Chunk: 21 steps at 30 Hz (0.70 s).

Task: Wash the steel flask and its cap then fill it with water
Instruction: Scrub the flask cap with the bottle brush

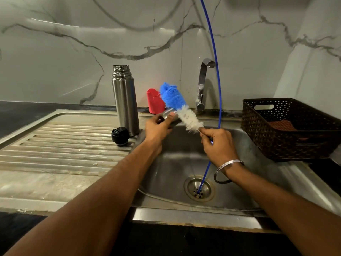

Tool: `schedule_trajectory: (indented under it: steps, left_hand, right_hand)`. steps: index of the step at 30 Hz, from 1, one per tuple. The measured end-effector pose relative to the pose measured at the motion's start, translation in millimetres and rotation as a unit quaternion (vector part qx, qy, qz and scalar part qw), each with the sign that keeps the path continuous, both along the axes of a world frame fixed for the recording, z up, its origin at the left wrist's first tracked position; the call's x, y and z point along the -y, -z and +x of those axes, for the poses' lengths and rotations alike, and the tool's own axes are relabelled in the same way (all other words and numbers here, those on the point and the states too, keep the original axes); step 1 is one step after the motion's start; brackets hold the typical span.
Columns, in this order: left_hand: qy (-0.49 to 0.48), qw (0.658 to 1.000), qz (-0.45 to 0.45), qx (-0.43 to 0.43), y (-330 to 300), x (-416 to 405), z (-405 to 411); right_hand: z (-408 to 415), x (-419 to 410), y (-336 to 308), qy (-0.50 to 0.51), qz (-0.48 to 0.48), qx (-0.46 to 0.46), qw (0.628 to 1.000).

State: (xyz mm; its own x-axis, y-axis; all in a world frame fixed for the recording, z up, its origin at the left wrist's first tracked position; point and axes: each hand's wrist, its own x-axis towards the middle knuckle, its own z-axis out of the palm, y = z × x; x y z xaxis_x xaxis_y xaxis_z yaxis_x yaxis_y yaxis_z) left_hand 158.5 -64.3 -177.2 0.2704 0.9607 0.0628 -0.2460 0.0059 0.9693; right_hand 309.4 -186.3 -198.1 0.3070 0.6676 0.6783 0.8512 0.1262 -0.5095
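Note:
The steel flask [125, 100] stands upright and uncapped on the draining board, left of the sink basin [177, 163]. Its black stopper [120, 136] lies on the board just in front of it. Over the basin, my left hand [158, 127] grips the steel cup cap [168, 114], mostly hidden by my fingers. My right hand [218, 143] grips the handle of a bottle brush [180, 104] with blue and white bristles. The brush head points up and left, lying against the cap.
A chrome tap [203, 84] rises behind the basin. A thin blue tube [218, 85] hangs from above into the drain [199, 188]. A red holder [154, 101] stands by the wall. A dark plastic basket [287, 130] sits right of the sink.

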Motion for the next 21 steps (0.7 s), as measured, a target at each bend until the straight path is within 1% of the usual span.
schedule_trajectory:
  steps: [2, 3, 5, 7, 8, 10, 12, 15, 18, 20, 21]
  left_hand:
    - [0.061, 0.997, 0.038, -0.039, 4.1, 5.8, 2.1]
    - [0.071, 0.996, 0.044, -0.037, 5.7, 7.3, 3.0]
    - [0.058, 0.998, 0.020, 0.015, 3.5, 6.2, 2.4]
    - [0.046, 0.995, -0.030, 0.085, 1.8, -0.1, -0.8]
    - [0.058, 0.991, -0.051, 0.110, 1.5, -2.0, -2.3]
    - [0.112, 0.980, -0.090, 0.137, -0.2, 1.3, -2.6]
    - [0.156, 0.974, -0.094, 0.132, -1.6, 6.6, -1.3]
    - [0.144, 0.976, -0.080, 0.143, -1.3, 3.3, -4.7]
    - [0.106, 0.976, -0.090, 0.166, 0.9, -2.5, -7.2]
    - [0.121, 0.976, -0.084, 0.157, -0.2, 0.6, -6.7]
    - [0.134, 0.978, -0.072, 0.143, -0.2, 1.7, -7.2]
  right_hand:
    - [4.9, -0.3, -1.1, 0.013, 0.000, -0.014, 1.000]
    - [6.7, 0.0, -0.7, 0.016, -0.005, -0.021, 1.000]
    - [6.6, 2.0, 0.7, 0.007, -0.016, -0.025, 1.000]
    - [2.2, 2.6, 1.1, -0.006, -0.018, -0.020, 1.000]
    - [0.5, 1.5, 0.7, -0.007, -0.013, -0.022, 1.000]
    - [1.2, -0.2, -1.6, -0.001, 0.004, -0.046, 0.999]
    - [5.3, -0.1, -2.0, 0.008, 0.007, -0.073, 0.997]
    - [5.3, 0.9, -0.7, -0.021, -0.025, -0.120, 0.992]
    - [-7.4, -1.4, -1.0, -0.054, -0.007, -0.142, 0.988]
    - [-8.6, -3.6, 0.3, -0.046, 0.006, -0.157, 0.987]
    - [-5.8, -4.3, 1.9, -0.043, -0.003, -0.174, 0.984]
